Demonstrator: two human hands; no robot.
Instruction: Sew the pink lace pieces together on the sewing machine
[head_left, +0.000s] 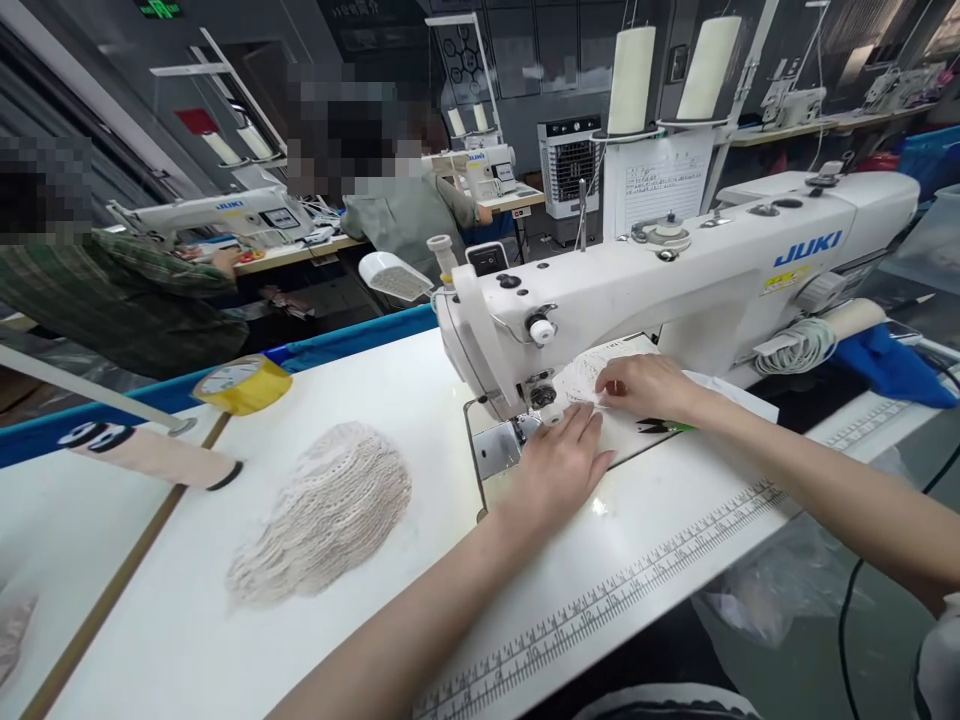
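A white JUKI sewing machine (660, 250) stands before me. My left hand (559, 465) lies flat on the machine bed beside the presser foot, with the fingers stretched out and the thumb apart. Just right of it, under the machine arm, my right hand (649, 385) has its fingertips pinched on a piece of white lace fabric (589, 372). The needle area is partly covered by the machine head and my left fingers. Black thread snips (658, 426) with a green part lie below my right hand. To the left rests a layered heap of cream lace pieces (330, 510).
A yellow tape roll (244, 385) and a pink cylinder (161, 455) sit at the left of the table. A printed ruler (600, 605) runs along the front edge. Thread cones (631, 80) stand behind the machine. Two people work at other machines beyond the blue cloth edge (360, 338).
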